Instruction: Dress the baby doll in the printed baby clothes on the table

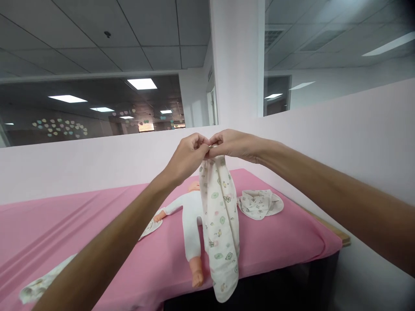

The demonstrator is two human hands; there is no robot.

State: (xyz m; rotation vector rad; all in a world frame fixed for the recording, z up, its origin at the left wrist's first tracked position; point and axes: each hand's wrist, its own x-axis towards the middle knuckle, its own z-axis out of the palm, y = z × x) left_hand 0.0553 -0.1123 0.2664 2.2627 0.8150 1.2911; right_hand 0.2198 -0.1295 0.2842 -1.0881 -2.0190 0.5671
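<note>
Both my hands are raised in front of me and pinch the top edge of a white printed baby garment (220, 224), which hangs straight down. My left hand (189, 156) is closed on the garment's left corner. My right hand (231, 144) is closed on it right beside, knuckles touching. Behind the hanging cloth a baby doll (191, 220) in a white suit lies on its back on the pink-covered table (97, 224), one bare foot near the front edge. The doll's head and right side are hidden by the garment.
A second printed cloth piece (259, 204) lies crumpled on the table to the doll's right. Another printed piece (40, 283) lies at the lower left, and a small one (149, 226) by the doll's hand. A pink partition wall (356, 142) runs behind and along the right.
</note>
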